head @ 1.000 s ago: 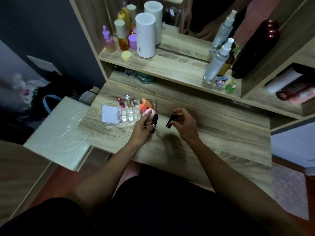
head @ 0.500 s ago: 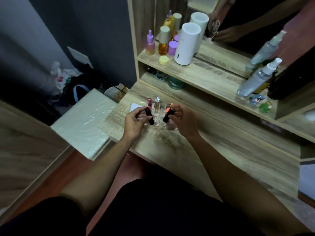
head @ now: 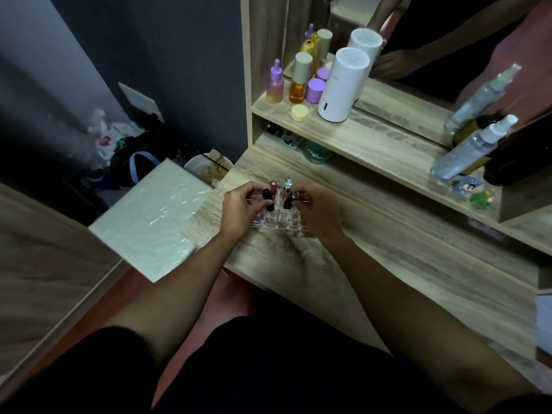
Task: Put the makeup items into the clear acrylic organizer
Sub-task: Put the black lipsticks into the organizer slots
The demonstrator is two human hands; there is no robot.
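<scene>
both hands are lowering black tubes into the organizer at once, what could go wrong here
The left hand lowers its black tube right beside the red-capped tube already standing in the clear organizer, so it might knock that over. The right hand holds its black tube tilted, so it may catch on a divider.

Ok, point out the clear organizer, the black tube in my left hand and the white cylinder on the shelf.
clear organizer (head: 276, 225): head view, on its front rim.
black tube (head: 268, 201): head view, mid-body, in the left hand (head: 239, 210).
white cylinder (head: 340, 85): head view, its side wall.
</scene>
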